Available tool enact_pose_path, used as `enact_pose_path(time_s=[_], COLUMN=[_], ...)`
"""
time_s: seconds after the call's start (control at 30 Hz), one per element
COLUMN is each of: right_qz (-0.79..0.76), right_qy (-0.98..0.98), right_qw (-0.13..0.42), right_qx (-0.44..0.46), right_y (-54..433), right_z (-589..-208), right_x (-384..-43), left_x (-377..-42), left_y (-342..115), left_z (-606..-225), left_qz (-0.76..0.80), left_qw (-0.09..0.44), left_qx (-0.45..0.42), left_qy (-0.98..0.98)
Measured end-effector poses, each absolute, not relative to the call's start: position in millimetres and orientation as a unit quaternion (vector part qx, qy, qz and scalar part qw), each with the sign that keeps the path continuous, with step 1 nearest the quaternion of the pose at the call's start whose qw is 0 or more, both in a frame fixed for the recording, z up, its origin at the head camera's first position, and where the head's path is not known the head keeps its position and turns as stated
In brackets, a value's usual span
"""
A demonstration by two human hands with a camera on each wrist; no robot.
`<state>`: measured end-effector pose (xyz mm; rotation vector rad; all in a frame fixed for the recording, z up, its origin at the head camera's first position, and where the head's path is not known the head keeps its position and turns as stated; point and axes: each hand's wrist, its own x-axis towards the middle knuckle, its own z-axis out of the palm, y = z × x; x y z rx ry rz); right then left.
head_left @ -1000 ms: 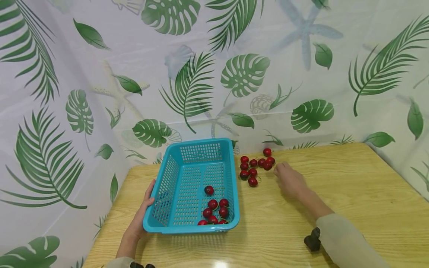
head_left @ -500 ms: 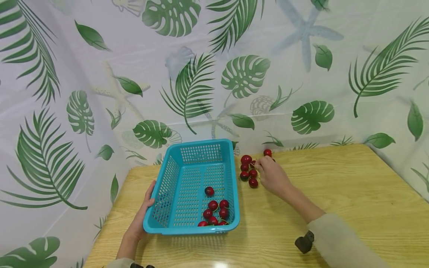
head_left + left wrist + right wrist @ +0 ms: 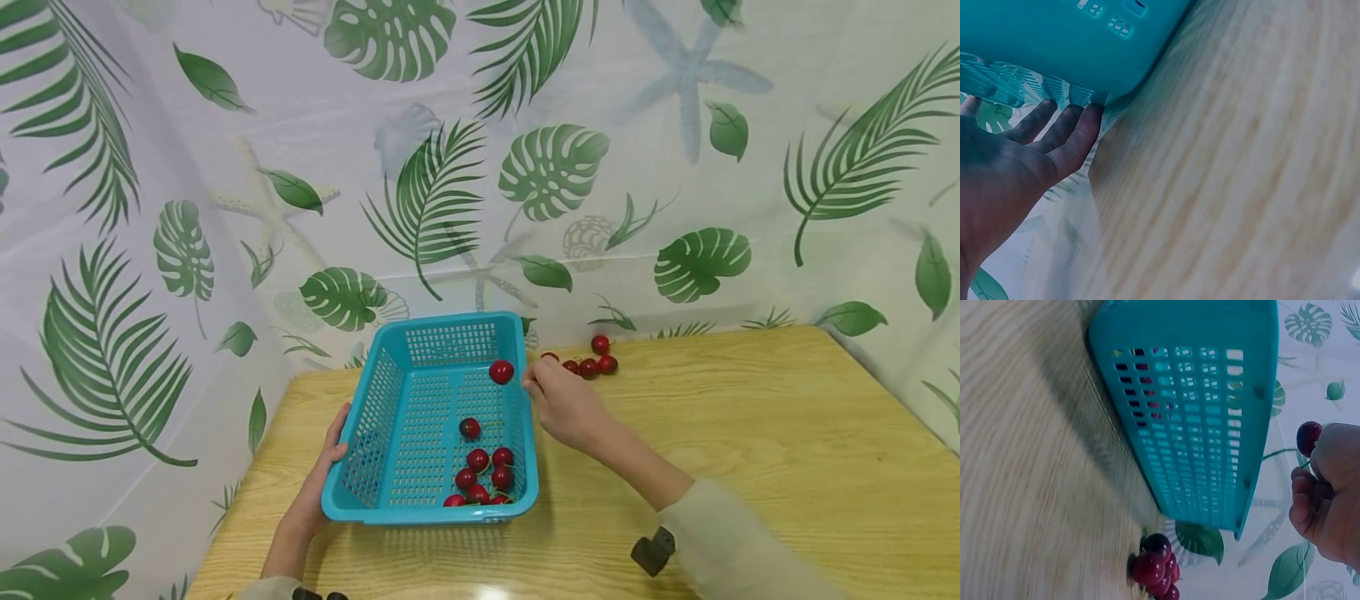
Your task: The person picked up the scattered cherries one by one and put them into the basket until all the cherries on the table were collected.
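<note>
A turquoise slotted basket (image 3: 429, 515) stands on the table with several red cherries (image 3: 477, 460) in its near right corner. My left hand (image 3: 318, 479) rests against its left side, the thumb at the rim; in the left wrist view, fairly straight fingers (image 3: 1075, 134) touch the outer wall. At the right rim, my right hand (image 3: 566, 404) pinches a cherry (image 3: 501, 372) near its stem. That cherry shows over the basket's inside in the head view. In the right wrist view, the held cherry (image 3: 1309, 437) sits by the curled fingers (image 3: 1304, 509).
Several loose cherries (image 3: 589, 367) lie on the wooden table (image 3: 750, 433) right of the basket, some hidden behind my right hand. A leaf-patterned cloth (image 3: 637, 150) hangs behind and to the left of the table.
My right hand moved left to the loose cherries, took one, and carried it to the basket's right rim. My left hand and the basket stay in place.
</note>
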<state>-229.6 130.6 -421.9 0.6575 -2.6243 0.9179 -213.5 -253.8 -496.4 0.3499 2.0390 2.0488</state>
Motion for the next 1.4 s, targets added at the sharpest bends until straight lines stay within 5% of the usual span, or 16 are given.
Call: enact_pose_path(time_s=[0.4, 1.0, 1.4], right_qz=[0.200, -0.010, -0.088], right_qy=[-0.932, -0.969, -0.967], right_qw=[0.111, 0.030, 0.070], right_qx=[0.283, 0.243, 0.231], right_y=[95, 64, 53], right_z=[-429, -426, -441], right_x=[-225, -252, -257], left_x=[-213, -212, -213], left_y=[-252, -251, -254], left_z=[-495, -495, -496], left_qz=[0.697, 0.702, 0.709], left_qw=[0.110, 0.112, 0.120], left_qx=[0.118, 0.110, 0.116], left_qy=[0.698, 0.695, 0.686])
